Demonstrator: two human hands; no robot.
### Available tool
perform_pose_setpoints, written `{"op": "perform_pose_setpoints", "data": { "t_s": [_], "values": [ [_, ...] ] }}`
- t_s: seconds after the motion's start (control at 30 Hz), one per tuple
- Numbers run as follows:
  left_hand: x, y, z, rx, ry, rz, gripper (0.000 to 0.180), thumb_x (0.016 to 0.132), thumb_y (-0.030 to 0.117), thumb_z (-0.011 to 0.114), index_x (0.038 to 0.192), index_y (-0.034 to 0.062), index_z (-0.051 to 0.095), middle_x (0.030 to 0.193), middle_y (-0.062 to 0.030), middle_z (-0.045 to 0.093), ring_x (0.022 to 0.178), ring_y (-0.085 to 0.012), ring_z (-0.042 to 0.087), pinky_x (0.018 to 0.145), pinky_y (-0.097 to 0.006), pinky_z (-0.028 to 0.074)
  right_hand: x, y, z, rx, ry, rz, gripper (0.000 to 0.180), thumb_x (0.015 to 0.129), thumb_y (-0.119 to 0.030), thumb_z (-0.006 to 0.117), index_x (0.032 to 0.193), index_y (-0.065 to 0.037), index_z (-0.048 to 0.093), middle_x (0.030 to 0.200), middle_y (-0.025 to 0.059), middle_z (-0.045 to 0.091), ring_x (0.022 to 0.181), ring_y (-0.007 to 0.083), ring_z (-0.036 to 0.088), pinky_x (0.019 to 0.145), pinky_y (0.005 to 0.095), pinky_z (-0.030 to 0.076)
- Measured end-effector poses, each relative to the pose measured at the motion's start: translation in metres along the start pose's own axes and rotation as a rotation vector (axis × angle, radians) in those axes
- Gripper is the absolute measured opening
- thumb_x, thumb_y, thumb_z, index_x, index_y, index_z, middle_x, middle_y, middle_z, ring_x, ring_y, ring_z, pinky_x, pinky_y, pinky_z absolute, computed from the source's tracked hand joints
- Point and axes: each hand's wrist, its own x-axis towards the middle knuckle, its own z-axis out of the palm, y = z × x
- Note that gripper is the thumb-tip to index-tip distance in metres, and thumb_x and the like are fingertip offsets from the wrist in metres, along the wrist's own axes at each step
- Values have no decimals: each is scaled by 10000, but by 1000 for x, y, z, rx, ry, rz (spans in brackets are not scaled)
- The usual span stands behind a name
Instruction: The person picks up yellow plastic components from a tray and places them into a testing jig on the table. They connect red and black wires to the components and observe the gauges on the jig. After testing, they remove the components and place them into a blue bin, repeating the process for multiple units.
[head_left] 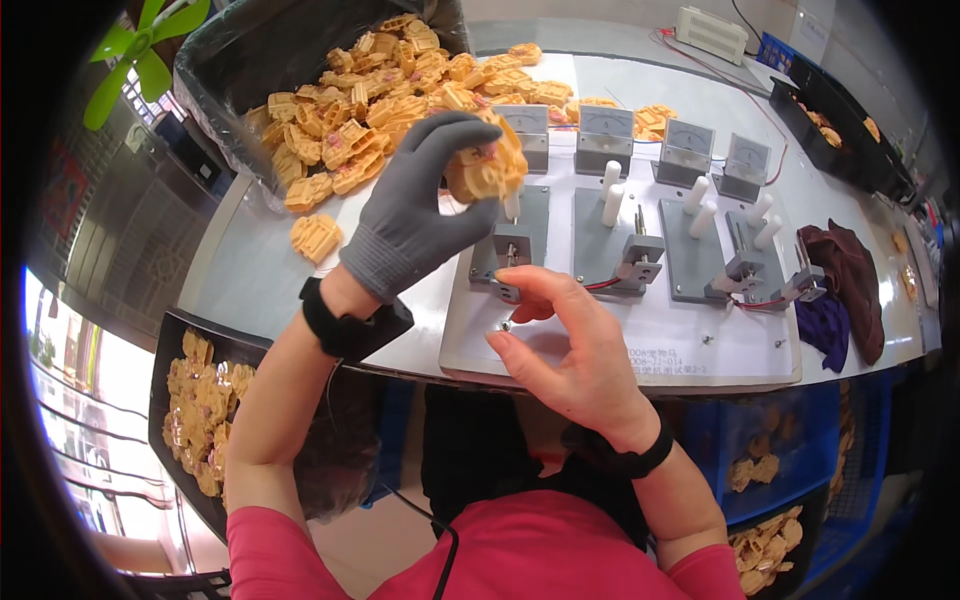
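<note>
My left hand [425, 195], in a grey knit glove, grips a tan moulded plastic part [487, 165] between thumb and fingers. The part is held up above the leftmost grey test fixture [510, 245], in front of a small analog meter [527, 130]. My bare right hand [570, 350] is at the front of that fixture, its index fingertip at the small metal clamp block. Thumb and index finger are apart, while the other fingers curl under. Further fixtures with white pegs [612, 200] and meters [604, 135] stand in a row to the right.
A black lined bin [225, 100] spills tan parts [370, 110] onto the table at the back left. One loose part [316, 237] lies nearer. Dark cloths [845, 285] lie at the right, near a black tray [850, 150]. Crates of parts [205, 410] sit below table level.
</note>
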Motion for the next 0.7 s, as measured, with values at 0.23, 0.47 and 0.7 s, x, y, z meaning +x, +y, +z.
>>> {"op": "perform_pose_setpoints", "data": {
  "t_s": [0.23,0.47,0.7],
  "values": [
    [-6,0,-5,-57,-451,38,712,769,0,749,1425,114,497,1484,-134,465,1363,-300,462,1096,-386,415,0,-4,0,9,-16,15,459,829,-139,756,1244,-46,585,1031,119,632,887,227,627,800,338,510],
    [-32,-3,-27,-136,-288,-275,746,846,67,708,1514,148,386,1600,-135,297,1406,-336,397,1136,-398,350,-2,3,-2,-133,242,-151,378,804,-43,743,1151,-31,592,1194,150,598,1106,323,561,961,404,449],
    [-116,-137,-84,794,-427,-803,806,770,360,772,1472,171,424,1535,-229,329,1408,-420,344,1138,-447,353,-7,0,5,-251,170,-340,390,777,-25,748,1132,-103,608,1190,91,595,1059,277,579,885,381,450]
  ]
}}
